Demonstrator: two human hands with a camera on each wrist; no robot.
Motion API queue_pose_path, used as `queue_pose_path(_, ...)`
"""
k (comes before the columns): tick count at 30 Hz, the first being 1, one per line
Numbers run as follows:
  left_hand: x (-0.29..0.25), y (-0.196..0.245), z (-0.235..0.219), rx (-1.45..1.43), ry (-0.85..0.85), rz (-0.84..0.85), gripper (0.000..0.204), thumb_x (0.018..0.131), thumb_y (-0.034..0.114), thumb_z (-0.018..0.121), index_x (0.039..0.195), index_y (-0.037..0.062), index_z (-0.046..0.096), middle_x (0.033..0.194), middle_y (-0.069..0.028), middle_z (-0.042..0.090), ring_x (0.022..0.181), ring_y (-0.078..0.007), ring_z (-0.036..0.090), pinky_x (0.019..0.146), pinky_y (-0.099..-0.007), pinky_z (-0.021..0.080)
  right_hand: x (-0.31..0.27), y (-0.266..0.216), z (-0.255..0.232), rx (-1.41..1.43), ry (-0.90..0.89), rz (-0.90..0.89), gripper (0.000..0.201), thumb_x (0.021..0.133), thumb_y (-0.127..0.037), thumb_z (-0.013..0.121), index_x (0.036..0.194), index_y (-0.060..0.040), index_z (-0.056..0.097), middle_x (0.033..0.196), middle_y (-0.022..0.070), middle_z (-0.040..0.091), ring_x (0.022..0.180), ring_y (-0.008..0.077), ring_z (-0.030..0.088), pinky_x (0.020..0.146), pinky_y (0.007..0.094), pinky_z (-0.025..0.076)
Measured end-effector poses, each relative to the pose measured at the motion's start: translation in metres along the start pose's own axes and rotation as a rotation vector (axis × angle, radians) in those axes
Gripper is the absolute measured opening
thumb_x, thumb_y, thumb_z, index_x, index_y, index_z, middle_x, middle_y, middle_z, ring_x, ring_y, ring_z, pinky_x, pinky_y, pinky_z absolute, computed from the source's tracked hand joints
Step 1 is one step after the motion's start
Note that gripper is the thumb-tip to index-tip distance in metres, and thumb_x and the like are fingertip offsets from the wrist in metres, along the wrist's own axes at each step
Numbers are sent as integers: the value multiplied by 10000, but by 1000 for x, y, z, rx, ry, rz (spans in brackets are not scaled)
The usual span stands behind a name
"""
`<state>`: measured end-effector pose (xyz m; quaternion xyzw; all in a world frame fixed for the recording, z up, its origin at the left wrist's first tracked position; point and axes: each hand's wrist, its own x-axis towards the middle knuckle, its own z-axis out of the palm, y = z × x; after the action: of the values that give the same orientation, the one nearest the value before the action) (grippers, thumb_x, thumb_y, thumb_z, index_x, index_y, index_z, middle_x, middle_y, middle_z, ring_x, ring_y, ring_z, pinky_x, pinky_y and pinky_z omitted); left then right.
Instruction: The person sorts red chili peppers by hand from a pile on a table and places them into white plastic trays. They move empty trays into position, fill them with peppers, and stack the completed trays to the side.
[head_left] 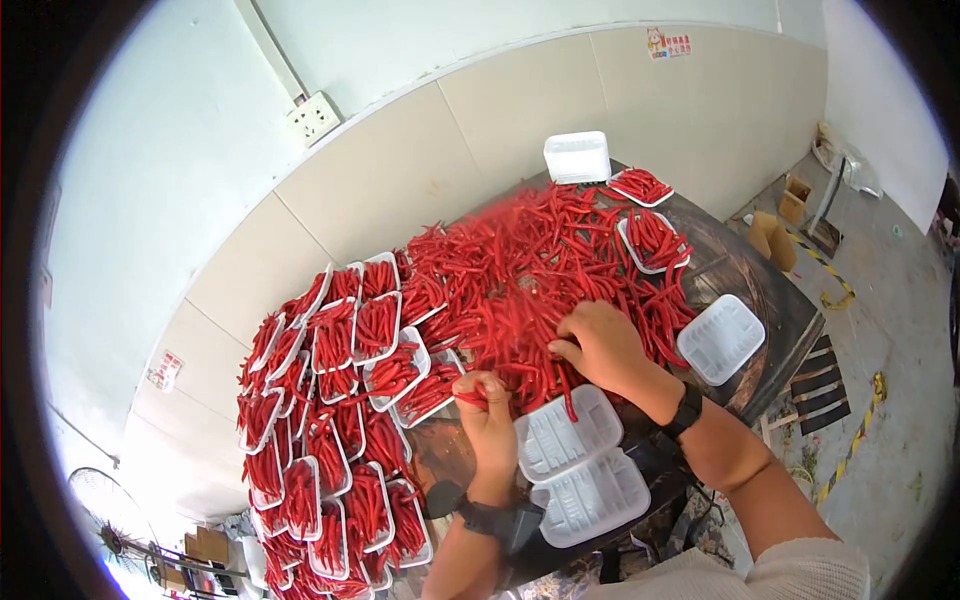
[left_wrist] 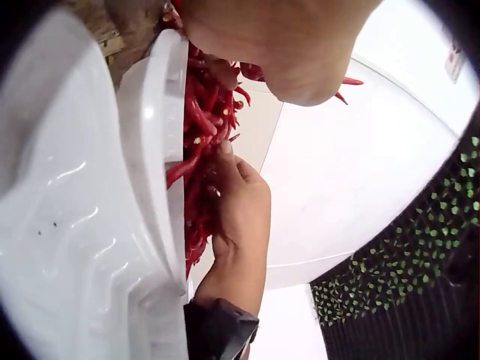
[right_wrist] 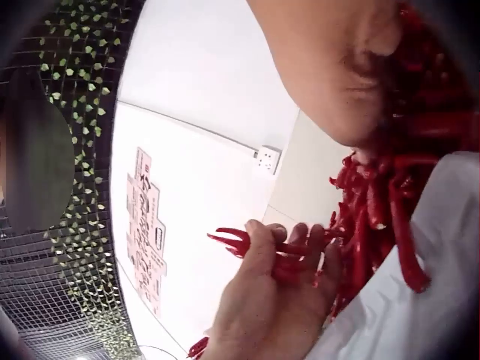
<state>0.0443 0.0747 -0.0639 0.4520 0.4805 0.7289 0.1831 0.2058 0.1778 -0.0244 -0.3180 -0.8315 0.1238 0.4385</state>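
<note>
My left hand (head_left: 487, 412) grips several red chili peppers (right_wrist: 289, 262) beside the stack of white trays; their tips stick out past the fingers in the right wrist view. My right hand (head_left: 605, 345) is at the near edge of a big heap of loose red chili peppers (head_left: 530, 250), its fingers bent down among them. Those fingertips are hidden, so I cannot tell whether they hold a pepper. Just below the hands lie two white plastic trays, an upper one (head_left: 568, 440) and a lower one (head_left: 590, 500). One chili pepper (right_wrist: 405, 247) hangs over the upper tray's rim.
Many white trays filled with chili peppers (head_left: 340, 440) are piled at the left. Filled trays (head_left: 655, 243) also stand at the back right, near a stack of white trays (head_left: 577, 158). A white tray (head_left: 720, 340) lies at the right of the dark table (head_left: 700, 210).
</note>
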Motion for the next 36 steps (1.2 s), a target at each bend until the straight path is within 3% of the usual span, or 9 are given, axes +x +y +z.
queue_pose_path(8,-2,16,-4,-133,-74,-203,228,1035,288,519,1045,64,478,805,-24,579,664,-99,559,592,-230,465,8,-29,-17,164,-6,171,195,836,-215,710,878,-42,631,822,161,641,803,356,630,697,463,474)
queue_pose_path(12,0,21,9,-221,-32,-303,247,1039,309,513,1024,62,515,739,0,566,562,-60,484,491,-203,381,-5,-46,1,391,-330,-76,195,860,-227,692,867,-40,639,831,144,647,804,359,628,695,454,478)
queue_pose_path(16,-1,23,-5,-173,-21,-389,219,1040,282,519,991,69,534,770,13,538,630,-62,501,564,-202,413,2,-25,7,297,-26,18,180,832,-235,707,815,-60,672,810,129,631,819,348,606,718,460,473)
queue_pose_path(18,-1,17,-1,-146,-14,-337,210,1053,284,487,995,86,522,786,7,534,659,-74,521,590,-208,432,7,-6,9,-92,48,-26,136,811,-203,714,800,-75,669,799,116,609,806,342,593,707,455,472)
queue_pose_path(23,3,1,12,-15,110,18,209,1058,307,465,1024,103,497,753,-5,521,605,-82,513,564,-235,448,7,-6,13,-267,15,-51,97,790,-159,714,797,-90,647,798,94,581,808,324,582,687,443,462)
queue_pose_path(25,-1,15,10,-105,38,-78,208,1052,308,478,1037,101,491,743,-3,521,602,-79,514,555,-232,445,7,-4,14,-300,28,-57,97,787,-153,715,800,-93,640,801,90,575,814,317,581,682,438,458)
queue_pose_path(31,-4,17,3,-117,-68,-197,212,1027,294,543,1078,94,492,699,21,519,565,-56,481,507,-202,387,6,-17,9,73,85,81,121,842,-145,686,818,-48,618,813,127,628,799,326,626,707,444,482)
queue_pose_path(33,-2,17,5,-76,-66,-173,207,1021,284,559,1077,93,500,689,29,516,556,-49,469,496,-194,368,2,-42,0,504,-154,150,119,875,-138,664,885,-24,630,833,153,657,783,336,653,693,427,502)
queue_pose_path(36,0,20,6,-132,-177,-191,183,1017,256,570,1060,86,518,702,30,520,562,-46,462,494,-193,357,-7,-46,16,574,-153,20,134,883,-142,667,953,-29,657,862,160,671,793,335,668,675,410,513)
